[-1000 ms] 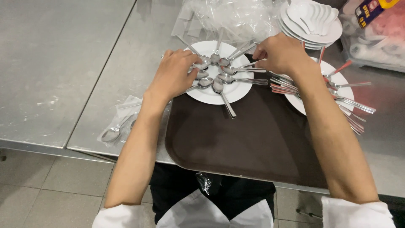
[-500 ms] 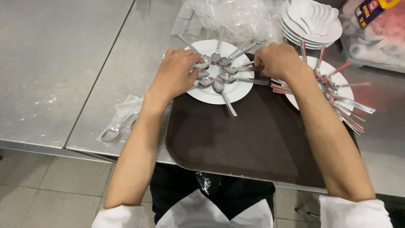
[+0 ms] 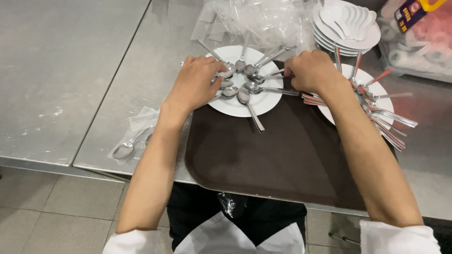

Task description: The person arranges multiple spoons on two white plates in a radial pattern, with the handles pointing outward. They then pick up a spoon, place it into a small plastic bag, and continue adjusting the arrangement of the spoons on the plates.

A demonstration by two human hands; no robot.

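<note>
- Steel spoons point(image 3: 245, 82) fan around the white plate point(image 3: 235, 107), bowls inward.
- The left hand point(image 3: 197, 84) rests fingers spread on the plate's left spoons.
- The right hand point(image 3: 313, 70) pinches a handle at the plate's right rim.

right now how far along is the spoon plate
Done: about eight spoons fan out, bowls inward, on the white plate on the brown tray. In hand: the left hand rests on spoons at the plate's left, the right hand at its right edge. Left: the plate's near side is bare; one wrapped spoon lies on the table.
</note>
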